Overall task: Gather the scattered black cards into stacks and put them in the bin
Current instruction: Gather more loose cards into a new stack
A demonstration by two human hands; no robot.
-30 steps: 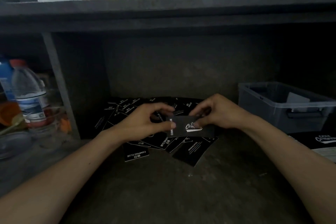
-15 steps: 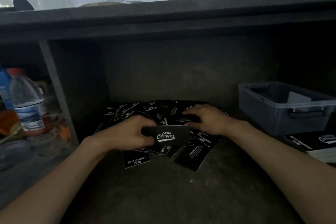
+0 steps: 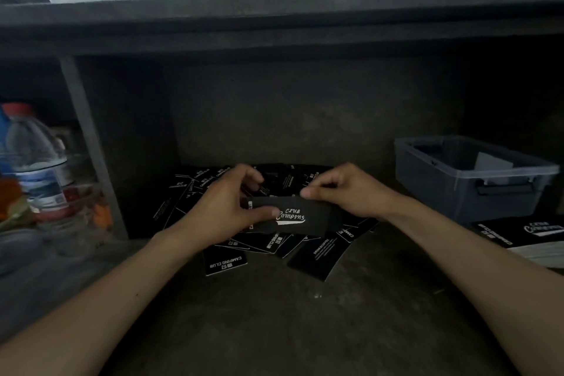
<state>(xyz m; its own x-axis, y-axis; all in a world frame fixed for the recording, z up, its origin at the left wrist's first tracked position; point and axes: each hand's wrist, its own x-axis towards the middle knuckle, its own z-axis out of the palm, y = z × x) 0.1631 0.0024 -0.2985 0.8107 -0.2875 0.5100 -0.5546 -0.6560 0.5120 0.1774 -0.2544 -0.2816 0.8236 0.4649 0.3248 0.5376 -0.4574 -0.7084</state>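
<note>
1. I judged the step to be mid-gather. A small stack of black cards (image 3: 302,218) was held up off the shelf (image 3: 274,330) between the two hands, just above the scattered cards (image 3: 317,256) fanned and overlapping near the back wall.
2. Plenty of work remained, by my reading: many loose cards lay on the shelf, and the grey plastic bin (image 3: 470,189) sat well apart to the right. It held something pale that I could not identify.
3. The next move, as I saw it, called for squaring the top card flush with the stack and then going down for another. The cards were thin and lay flat, so I expected to have to slide or lift one by an edge. A slack grip could let the held stack fan out.
4. The left hand (image 3: 225,207) had its fingers curled round the stack's left end, with the thumb pressed across the top face beside the white "Club Camping" print.
5. The right hand (image 3: 345,192) was curled too, its fingertips pinching the stack's upper right edge. I could not tell whether it held one card or the whole stack.
6. A separate pile of printed cards (image 3: 525,235) lay in front of the bin, and a water bottle (image 3: 36,168) stood far left.
</note>
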